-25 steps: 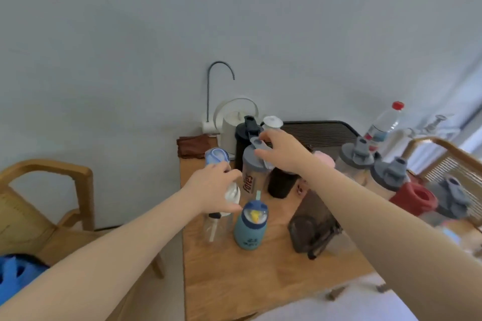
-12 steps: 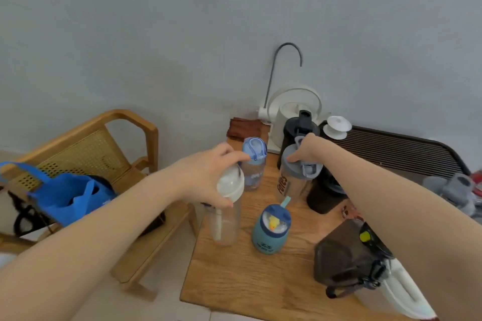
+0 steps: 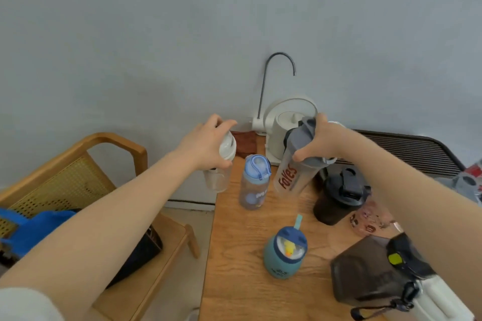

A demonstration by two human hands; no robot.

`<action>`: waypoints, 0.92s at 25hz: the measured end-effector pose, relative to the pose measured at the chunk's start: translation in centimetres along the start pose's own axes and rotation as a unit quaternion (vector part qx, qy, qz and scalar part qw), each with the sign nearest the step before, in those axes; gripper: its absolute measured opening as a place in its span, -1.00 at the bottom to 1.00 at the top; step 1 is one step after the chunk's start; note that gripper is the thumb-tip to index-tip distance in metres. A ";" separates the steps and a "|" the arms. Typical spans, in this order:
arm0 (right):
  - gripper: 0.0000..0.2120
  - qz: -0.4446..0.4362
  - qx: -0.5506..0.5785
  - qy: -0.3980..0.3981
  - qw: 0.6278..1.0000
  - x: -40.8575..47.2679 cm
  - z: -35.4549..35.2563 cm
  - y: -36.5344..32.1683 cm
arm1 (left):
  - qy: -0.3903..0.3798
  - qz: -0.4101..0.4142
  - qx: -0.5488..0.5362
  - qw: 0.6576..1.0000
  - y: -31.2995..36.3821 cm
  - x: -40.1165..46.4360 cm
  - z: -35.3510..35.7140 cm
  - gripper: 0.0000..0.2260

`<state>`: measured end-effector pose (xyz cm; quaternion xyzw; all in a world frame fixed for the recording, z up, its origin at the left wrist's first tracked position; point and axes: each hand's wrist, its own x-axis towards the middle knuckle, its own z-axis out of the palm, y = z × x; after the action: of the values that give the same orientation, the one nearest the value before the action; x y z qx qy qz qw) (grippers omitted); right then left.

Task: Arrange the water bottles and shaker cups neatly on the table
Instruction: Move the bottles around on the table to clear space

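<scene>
My left hand grips the white lid of a clear bottle and holds it in the air over the table's far left corner. My right hand grips the grey lid of a clear shaker cup with red lettering, lifted and tilted. Between them a clear bottle with a light-blue lid stands on the wooden table. A small teal bottle with a duck on its lid stands nearer me. A black shaker stands to the right.
A white kettle with a curved spout pipe stands at the back by the wall, a brown cloth beside it. A dark smoky bottle lies at the near right. A wooden chair with a blue bag stands left of the table.
Both hands have lifted their bottles off the table and carried them toward the back; the shaker cup now tilts. The view has moved closer.
</scene>
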<state>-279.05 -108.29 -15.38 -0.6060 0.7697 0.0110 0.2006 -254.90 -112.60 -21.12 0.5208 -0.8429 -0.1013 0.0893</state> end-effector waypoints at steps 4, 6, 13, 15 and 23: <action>-0.17 0.005 -0.039 0.080 0.996 -1.1 -4.5 -2.9 | -0.017 0.045 -0.038 0.998 -1.4 5.2 1.1 -0.22; -0.19 0.015 -0.020 0.103 0.994 -1.0 -6.0 -4.1 | -0.034 0.071 -0.045 0.996 -1.8 7.0 2.0 -0.24; -0.22 0.022 0.072 0.114 0.991 4.6 -3.8 -8.2 | -0.039 0.069 -0.104 0.991 -4.5 10.8 3.2 -0.26; -0.19 0.033 0.034 0.117 0.992 6.9 -1.7 -8.9 | -0.024 0.060 -0.140 0.988 -5.9 11.2 3.1 -0.27; -0.06 0.099 -0.045 0.003 0.994 11.7 7.1 -9.9 | -0.036 0.109 -0.215 0.970 -6.8 11.4 4.2 -0.26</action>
<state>-269.85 -119.94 -23.41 -0.5355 0.8250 0.0640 0.1688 -255.20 -125.49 -26.43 0.3908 -0.8555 -0.2883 0.1796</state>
